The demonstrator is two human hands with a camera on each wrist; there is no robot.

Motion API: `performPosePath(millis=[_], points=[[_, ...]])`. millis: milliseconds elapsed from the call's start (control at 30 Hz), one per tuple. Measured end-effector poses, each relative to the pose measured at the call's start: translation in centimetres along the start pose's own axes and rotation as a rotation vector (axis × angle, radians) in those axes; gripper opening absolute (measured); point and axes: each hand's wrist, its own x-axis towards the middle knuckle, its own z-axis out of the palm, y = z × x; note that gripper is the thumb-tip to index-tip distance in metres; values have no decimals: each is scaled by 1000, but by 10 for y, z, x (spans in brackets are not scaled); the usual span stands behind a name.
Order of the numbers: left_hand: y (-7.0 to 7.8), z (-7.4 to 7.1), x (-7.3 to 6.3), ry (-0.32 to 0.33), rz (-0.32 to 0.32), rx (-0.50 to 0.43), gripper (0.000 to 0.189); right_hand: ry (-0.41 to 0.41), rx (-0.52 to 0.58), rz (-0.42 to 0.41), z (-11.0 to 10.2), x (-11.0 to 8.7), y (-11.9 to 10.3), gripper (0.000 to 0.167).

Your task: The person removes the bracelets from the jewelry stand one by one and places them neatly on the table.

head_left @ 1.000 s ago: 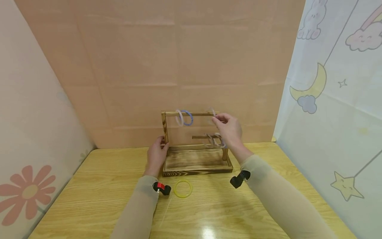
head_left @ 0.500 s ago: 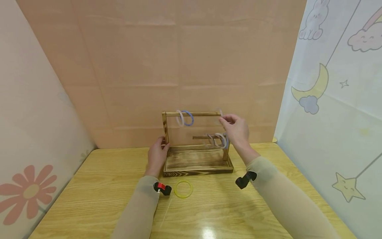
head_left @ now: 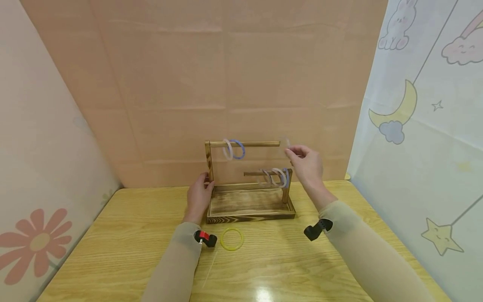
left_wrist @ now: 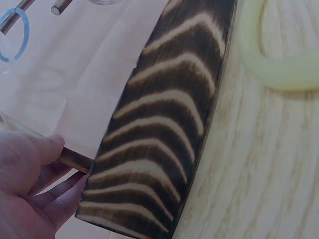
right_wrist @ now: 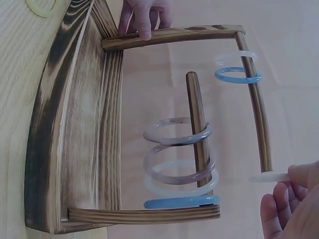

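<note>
A wooden bangle stand [head_left: 250, 201] has two bars, one above the other. My left hand [head_left: 199, 195] grips its left post; in the left wrist view, thumb and fingers lie about the post. Just beyond the upper bar's free right end, my right hand [head_left: 307, 164] pinches a pale, see-through bangle [right_wrist: 269, 177] between thumb and fingers. A white bangle [head_left: 227, 149] and a blue bangle [head_left: 237, 149] hang on the upper bar. Around the lower bar hang several bangles in grey, mauve, white and blue, such as the blue bangle [right_wrist: 182, 202] by the right post.
In front of the stand, a yellow bangle [head_left: 232, 239] lies flat on the wooden table [head_left: 245, 272]. An orange-brown backdrop [head_left: 166, 105] rises behind, and printed cloths [head_left: 411, 159] flank both sides.
My right hand has moved right, bringing the pale bangle from around the upper bar to beyond its free end. The left hand stays on the post.
</note>
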Motion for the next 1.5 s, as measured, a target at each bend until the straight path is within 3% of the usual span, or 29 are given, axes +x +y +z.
performPosePath(millis=[433, 667, 1133, 1500], points=[[2, 4, -5, 1, -5, 7, 38, 4, 136, 16, -23, -15, 6, 33], [4, 6, -6, -1, -6, 10, 38, 1, 151, -11, -32, -28, 6, 34], [5, 6, -7, -7, -17, 14, 39, -151, 95, 8, -39, -54, 7, 35], [7, 8, -12, 1, -13, 11, 39, -274, 116, 55, -39, -75, 17, 35]])
